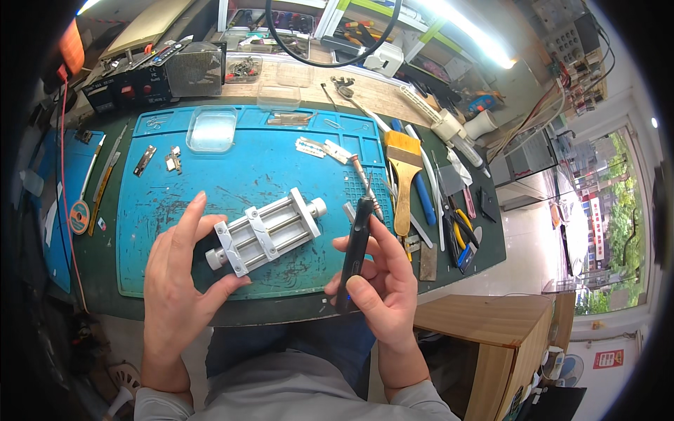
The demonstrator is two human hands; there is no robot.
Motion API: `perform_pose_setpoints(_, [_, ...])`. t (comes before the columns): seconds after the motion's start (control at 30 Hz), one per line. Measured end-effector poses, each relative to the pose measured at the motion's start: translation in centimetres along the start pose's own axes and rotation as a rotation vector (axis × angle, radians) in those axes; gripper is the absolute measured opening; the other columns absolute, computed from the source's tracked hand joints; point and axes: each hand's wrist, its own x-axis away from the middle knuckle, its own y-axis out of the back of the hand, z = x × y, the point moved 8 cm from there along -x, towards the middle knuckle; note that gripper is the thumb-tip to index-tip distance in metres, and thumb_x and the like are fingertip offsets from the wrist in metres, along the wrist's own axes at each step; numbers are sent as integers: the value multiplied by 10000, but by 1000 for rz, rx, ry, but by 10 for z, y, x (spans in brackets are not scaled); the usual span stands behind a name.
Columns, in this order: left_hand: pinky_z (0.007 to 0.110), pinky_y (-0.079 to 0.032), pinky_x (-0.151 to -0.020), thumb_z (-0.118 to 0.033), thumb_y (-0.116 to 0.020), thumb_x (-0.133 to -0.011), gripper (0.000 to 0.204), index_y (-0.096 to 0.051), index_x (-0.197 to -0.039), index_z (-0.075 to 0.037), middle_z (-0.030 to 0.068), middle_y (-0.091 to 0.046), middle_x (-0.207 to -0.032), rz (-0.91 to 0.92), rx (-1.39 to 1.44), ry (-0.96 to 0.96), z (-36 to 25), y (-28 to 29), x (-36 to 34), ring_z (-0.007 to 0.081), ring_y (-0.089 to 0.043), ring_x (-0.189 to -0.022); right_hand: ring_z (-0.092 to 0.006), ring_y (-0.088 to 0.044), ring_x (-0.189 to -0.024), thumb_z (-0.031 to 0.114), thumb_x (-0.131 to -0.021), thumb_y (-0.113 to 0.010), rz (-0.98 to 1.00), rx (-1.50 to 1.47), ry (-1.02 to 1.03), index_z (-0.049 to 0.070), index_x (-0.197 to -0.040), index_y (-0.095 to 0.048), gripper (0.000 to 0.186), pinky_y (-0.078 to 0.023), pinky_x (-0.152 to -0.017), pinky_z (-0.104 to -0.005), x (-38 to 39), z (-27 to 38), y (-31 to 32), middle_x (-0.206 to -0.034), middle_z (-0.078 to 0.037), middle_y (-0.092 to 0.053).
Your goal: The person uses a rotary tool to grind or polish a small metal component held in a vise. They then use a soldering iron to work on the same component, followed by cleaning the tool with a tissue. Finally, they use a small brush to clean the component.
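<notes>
A silver metal clamping fixture (pixel 263 233) with two rods and knurled end knobs sits tilted over the blue mat. My left hand (pixel 179 270) spans its left end, with the thumb at the lower corner and a finger at the upper corner. The index finger is raised off it. In my right hand (pixel 385 281) is a black pen-shaped electric screwdriver (pixel 357 245), upright with its thin bit pointing away from me. My right thumb rests on its side near a small blue light. Nothing shows between the fixture's jaws.
The blue work mat (pixel 158 231) carries a clear plastic box (pixel 212 130), razor blades (pixel 311 147) and small metal parts (pixel 173 160). To the right lie a wide brush (pixel 403 168), pliers (pixel 462 230) and other tools. A power unit (pixel 137 88) stands at the back left.
</notes>
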Motion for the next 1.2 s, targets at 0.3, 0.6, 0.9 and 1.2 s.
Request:
perform_pose_setpoints(0.3, [419, -470, -977, -108, -931, -616, 1088, -394, -1558, -25, 91, -690, -1249, -1, -1, 2, 0, 0, 0, 293, -620, -1120, -155, -681, -956, 3, -990, -612, -3, 7, 4, -12, -1611, -274, 707, -583, -862, -308, 0, -1, -1, -1424, -233, -547])
perform_pose_setpoints(0.6, [439, -445, -1064, -97, -927, -609, 1092, -399, -1564, -44, 105, -699, -1263, 13, 40, 56, 3, -3, 1, 310, -623, -1178, -245, -728, -908, 54, -954, -655, -70, 51, -5, 10, -1608, -293, 749, -622, -757, -335, 0, -2, 4, -1365, -247, -583])
perform_pose_setpoints(0.9, [427, -482, -957, -151, -922, -682, 1013, -409, -1542, 2, 112, -700, -1244, 8, 37, -55, 0, 4, -2, 311, -647, -1102, -314, -719, -933, -66, -997, -422, 55, -371, 94, -17, -1587, -321, 601, -631, -722, -381, 13, -3, 3, -1370, -271, -526])
perform_pose_setpoints(1.2, [426, -488, -960, -272, -920, -707, 1026, -390, -1534, 23, 126, -690, -1298, 48, 33, -81, 2, 3, -2, 322, -646, -1116, -275, -693, -706, 331, -899, -819, 330, 372, 434, 22, -1189, -638, 461, -545, -616, -340, 19, 4, -54, -936, -127, -723])
